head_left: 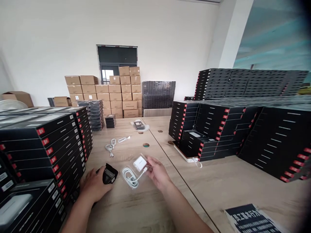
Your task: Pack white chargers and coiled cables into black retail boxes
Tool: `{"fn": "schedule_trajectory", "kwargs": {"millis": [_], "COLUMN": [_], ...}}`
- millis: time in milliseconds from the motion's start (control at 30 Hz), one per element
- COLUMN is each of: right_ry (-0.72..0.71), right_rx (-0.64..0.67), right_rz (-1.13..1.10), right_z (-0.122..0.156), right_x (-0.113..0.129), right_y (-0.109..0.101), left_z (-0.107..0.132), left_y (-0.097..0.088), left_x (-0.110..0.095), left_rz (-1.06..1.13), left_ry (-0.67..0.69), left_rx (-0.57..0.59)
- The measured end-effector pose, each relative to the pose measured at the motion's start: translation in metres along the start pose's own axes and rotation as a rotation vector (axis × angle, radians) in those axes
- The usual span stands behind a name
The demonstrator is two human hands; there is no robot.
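Note:
My left hand [95,186] is closed around a small black box [109,174] at the table's left side, its near end facing right with a flap raised. My right hand [156,171] pinches the edge of a clear plastic bag just right of the box. Inside the bag show a white charger [140,163] and a coiled white cable [131,177]. The fingertips beneath the bag are partly hidden. Farther up the table lie a coiled white cable [110,147] and a shorter white cable [124,139], apart from both hands.
Tall stacks of black boxes [60,139] flank my left arm; more black boxes [209,119] stand on the right. A white-edged tray [186,156] with a cable sits there. Holes [146,145] pierce the wooden table. A printed sheet [251,218] lies front right; cartons [115,97] stand behind.

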State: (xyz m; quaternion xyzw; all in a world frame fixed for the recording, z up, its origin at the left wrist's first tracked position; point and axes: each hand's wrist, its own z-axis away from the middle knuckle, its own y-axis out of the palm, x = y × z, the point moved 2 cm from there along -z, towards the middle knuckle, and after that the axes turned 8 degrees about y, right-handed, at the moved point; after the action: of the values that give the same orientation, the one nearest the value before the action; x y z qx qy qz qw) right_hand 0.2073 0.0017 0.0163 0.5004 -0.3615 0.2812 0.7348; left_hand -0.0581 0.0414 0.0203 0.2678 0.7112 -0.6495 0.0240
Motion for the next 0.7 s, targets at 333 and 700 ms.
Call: {"fn": "schedule_trajectory", "kwargs": {"millis": [333, 700], "right_ry": [-0.163, -0.263], "right_rx": [0.046, -0.036], "right_rz": [-0.145, -0.079], "right_z": [0.002, 0.000], "right_x": [-0.001, -0.002], "right_y": [0.007, 0.002], "left_z": [0.016, 0.027], "left_y": [-0.006, 0.002], "left_x": [-0.044, -0.055], "left_rz": [0.066, 0.141], "left_ry": [0.281, 0.332], "left_rx": [0.058, 0.146]}}
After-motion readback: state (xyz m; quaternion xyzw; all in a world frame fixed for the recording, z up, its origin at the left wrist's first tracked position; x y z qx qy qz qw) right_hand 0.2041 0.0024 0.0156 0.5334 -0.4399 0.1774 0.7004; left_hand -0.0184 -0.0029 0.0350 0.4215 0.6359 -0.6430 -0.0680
